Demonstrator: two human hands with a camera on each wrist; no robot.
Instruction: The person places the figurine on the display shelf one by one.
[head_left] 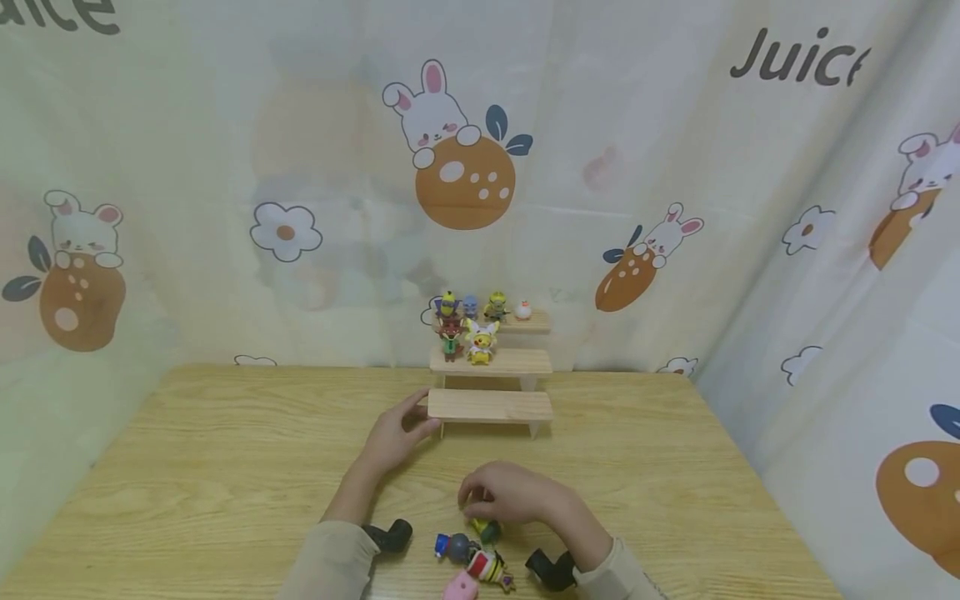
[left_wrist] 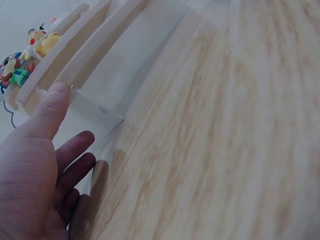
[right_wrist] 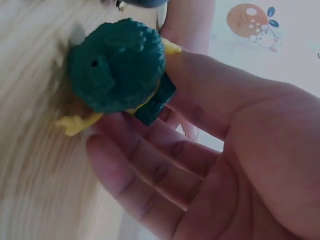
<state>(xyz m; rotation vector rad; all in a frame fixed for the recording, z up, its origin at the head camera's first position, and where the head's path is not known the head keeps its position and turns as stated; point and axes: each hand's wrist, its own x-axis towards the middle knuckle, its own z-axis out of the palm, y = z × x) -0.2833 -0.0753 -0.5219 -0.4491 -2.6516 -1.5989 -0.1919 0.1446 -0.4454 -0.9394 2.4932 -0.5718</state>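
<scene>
A small green-and-yellow toy figure [right_wrist: 117, 65] is pinched between the thumb and fingers of my right hand [head_left: 513, 492], low over the table. In the right wrist view its round, textured dark green top faces the camera and one yellow arm sticks out. My left hand [head_left: 397, 433] is at the left end of the lowest step of a wooden display stand [head_left: 491, 405]. Its thumb [left_wrist: 56, 100] touches the step's end, and the other fingers are loosely bent. A blue-and-grey figure [head_left: 456, 547], a red, yellow and black one [head_left: 489, 568] and a pink one [head_left: 461, 587] lie near my right hand.
On the stand's middle step are a brown fox-like figure [head_left: 450, 343] and a yellow figure in white [head_left: 482, 343]. Several figures, including a small white one [head_left: 522, 310], line the top step. A printed curtain [head_left: 337, 150] hangs behind the wooden table [head_left: 225, 467].
</scene>
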